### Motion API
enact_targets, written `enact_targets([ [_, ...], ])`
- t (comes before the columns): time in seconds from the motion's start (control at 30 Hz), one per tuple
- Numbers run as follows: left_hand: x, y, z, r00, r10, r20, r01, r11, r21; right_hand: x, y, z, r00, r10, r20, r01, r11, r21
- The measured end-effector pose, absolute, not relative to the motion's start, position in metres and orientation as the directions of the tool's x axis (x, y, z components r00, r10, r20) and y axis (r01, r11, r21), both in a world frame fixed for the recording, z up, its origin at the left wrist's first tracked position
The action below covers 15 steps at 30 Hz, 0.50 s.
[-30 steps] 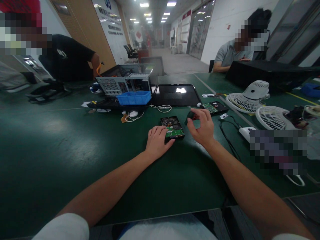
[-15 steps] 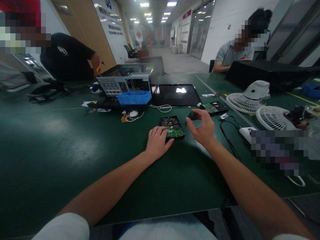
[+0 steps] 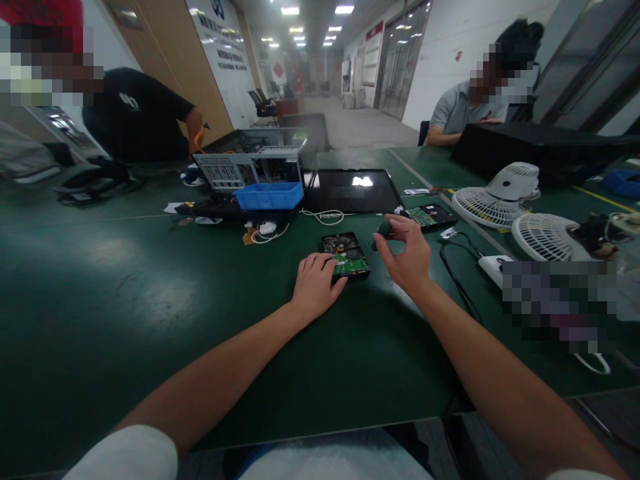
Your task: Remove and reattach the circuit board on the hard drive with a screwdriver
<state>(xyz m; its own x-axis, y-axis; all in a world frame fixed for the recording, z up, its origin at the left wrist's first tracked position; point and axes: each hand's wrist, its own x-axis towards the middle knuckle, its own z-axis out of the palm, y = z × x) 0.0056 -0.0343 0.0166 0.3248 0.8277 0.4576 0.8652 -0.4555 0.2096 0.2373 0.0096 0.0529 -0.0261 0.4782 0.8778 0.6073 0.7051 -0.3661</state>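
A hard drive (image 3: 353,250), with its green circuit board facing up, lies on the green table in front of me. My left hand (image 3: 315,283) holds it at the near left corner, fingers over the board side and thumb along the front edge. Just to the right of the drive, my right hand (image 3: 405,253) is raised a little, thumb and fingers closed on a small dark object (image 3: 384,230). Its kind is hard to make out, as the fingers cover part of it.
Beyond the drive are a blue tray (image 3: 269,196), an open computer case (image 3: 225,172) and a black panel (image 3: 353,190). A second drive (image 3: 431,216), white fans (image 3: 484,204) and a power strip (image 3: 493,267) stand on the right. Two people sit or lean at the far sides.
My right hand has shifted very slightly to the right with the dark object, and its fingers have turned a little. The left hand and the hard drive stay in place.
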Motion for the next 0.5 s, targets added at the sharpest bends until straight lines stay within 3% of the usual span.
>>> enact_targets([
  [0.5, 0.0059, -0.0336, 0.0154, 0.321, 0.828, 0.46, 0.867, -0.452, 0.208, 0.2388, 0.0084, 0.0564, -0.046, 0.468, 0.882, 0.658, 0.679, -0.326],
])
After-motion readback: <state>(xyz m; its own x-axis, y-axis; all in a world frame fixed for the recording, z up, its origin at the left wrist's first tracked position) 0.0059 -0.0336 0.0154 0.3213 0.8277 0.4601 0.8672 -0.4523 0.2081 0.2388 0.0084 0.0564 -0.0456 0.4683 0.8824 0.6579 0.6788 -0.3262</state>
